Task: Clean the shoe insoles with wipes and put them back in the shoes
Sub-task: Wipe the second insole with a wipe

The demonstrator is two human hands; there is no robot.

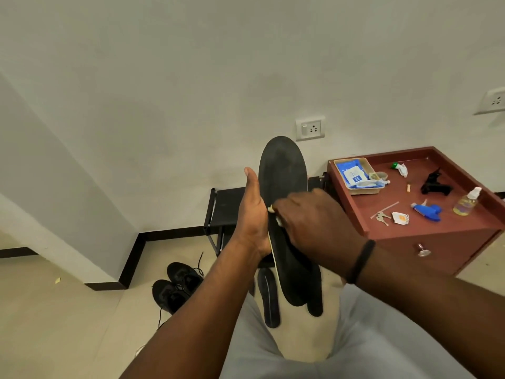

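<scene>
A long black insole (282,170) stands upright in front of me. My left hand (252,214) backs it from the left, thumb straight up along its edge and fingers hidden behind it. My right hand (308,220) pinches a small white wipe (276,216) and presses it on the insole's middle. A second black insole (269,299) lies on the floor between my knees, and another dark insole end (315,299) shows just behind the held one. Two black laced shoes (177,288) sit on the floor to the left.
A red-brown cabinet (426,233) stands at right; on its top are a tray holding a blue wipes pack (352,173), a spray bottle (466,202), keys (382,217) and small items. A black shoe rack (226,206) stands against the wall behind my hands.
</scene>
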